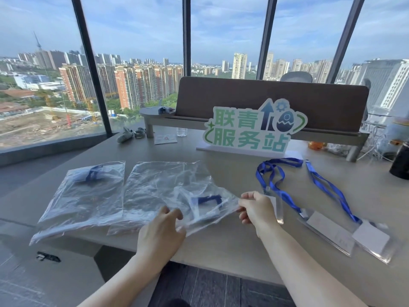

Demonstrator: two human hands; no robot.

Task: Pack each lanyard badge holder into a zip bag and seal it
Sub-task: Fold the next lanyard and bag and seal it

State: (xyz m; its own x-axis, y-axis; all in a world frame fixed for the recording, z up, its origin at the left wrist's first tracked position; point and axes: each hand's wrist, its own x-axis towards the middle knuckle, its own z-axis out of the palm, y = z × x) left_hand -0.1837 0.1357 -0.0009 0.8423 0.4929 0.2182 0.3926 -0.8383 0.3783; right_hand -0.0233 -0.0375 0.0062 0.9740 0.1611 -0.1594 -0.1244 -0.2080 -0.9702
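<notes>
A clear zip bag [208, 214] with a blue lanyard badge holder [208, 199] inside lies at the table's front, on top of a larger empty bag [159, 185]. My left hand [163, 231] pinches the bag's near left edge. My right hand [254, 209] pinches its right edge. To the left lies another bag [88, 196] with a blue lanyard [93, 172] in it. On the right lie loose blue lanyards [276, 176] with clear badge holders [329, 231], and another card holder [371, 238] at the far right.
A green-and-white cut-out sign [252, 129] stands at the back middle before a brown divider panel [272, 100]. A dark bottle [401, 162] and cables sit at the far right. A water bottle [182, 131] and small items lie at the back left. Windows lie beyond.
</notes>
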